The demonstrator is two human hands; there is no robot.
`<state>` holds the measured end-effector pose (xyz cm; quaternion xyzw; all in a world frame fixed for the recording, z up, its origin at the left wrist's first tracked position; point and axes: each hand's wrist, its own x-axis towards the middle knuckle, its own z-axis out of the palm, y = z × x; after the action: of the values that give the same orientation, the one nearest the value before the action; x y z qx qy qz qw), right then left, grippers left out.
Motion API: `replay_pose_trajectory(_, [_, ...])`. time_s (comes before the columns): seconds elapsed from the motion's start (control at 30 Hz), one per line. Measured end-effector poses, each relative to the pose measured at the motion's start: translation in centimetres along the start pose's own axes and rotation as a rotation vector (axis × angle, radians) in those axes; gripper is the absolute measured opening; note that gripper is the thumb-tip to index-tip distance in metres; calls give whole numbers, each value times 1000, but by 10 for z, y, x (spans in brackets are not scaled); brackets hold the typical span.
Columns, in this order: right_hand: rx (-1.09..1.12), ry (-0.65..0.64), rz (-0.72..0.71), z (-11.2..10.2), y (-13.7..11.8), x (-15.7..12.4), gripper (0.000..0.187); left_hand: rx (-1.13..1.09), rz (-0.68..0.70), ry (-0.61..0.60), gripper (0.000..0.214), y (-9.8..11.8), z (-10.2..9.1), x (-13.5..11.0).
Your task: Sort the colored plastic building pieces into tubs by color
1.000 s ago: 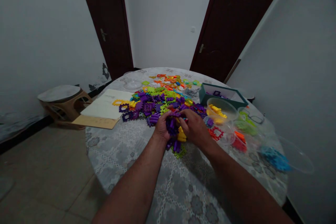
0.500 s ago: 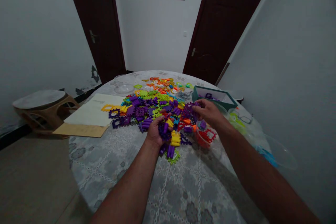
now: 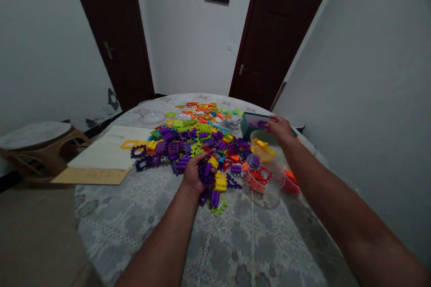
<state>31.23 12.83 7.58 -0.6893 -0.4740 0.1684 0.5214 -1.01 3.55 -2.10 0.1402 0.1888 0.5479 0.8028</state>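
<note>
A heap of plastic building pieces [image 3: 188, 136] in purple, yellow, green and orange covers the middle of the round table [image 3: 235, 242]. My left hand [image 3: 197, 170] rests at the heap's near edge, fingers curled round several purple pieces [image 3: 206, 171]. My right hand [image 3: 280, 129] is stretched out to the far right, above the teal box [image 3: 251, 122], which has purple pieces inside. Its fingers are bent and I cannot make out whether anything is in them. A clear bowl of yellow pieces [image 3: 262, 149] lies just below that hand.
A clear bowl of red pieces [image 3: 261, 179] and one of orange pieces [image 3: 290, 180] stand at the right. A white sheet on brown cardboard [image 3: 104, 154] lies at the left, an empty clear dish [image 3: 151, 116] at the back. A stool [image 3: 37, 141] stands beside the table.
My right hand left the purple pieces in front of me and travelled right and away to the teal box. My left hand stayed on the purple pieces. The camera tilted upward.
</note>
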Motion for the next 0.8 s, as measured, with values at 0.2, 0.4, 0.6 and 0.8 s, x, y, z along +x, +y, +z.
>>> replay_pose_trajectory(0.2, [-112, -428, -345, 36, -33, -78, 25, 80, -37, -65, 59, -5, -1, -2])
replay_pose_trajectory(0.4, [-193, -720, -678, 78, -68, -141, 39, 189, -123, -13, 21, -8, -2, -1])
replay_pose_trajectory(0.6, [-120, -979, -615, 97, -67, -141, 54, 252, -136, 15, 9, -11, -3, 0])
replay_pose_trajectory(0.8, [37, -968, -599, 94, -60, -135, 48, 242, -167, -2, 18, -10, -4, -1])
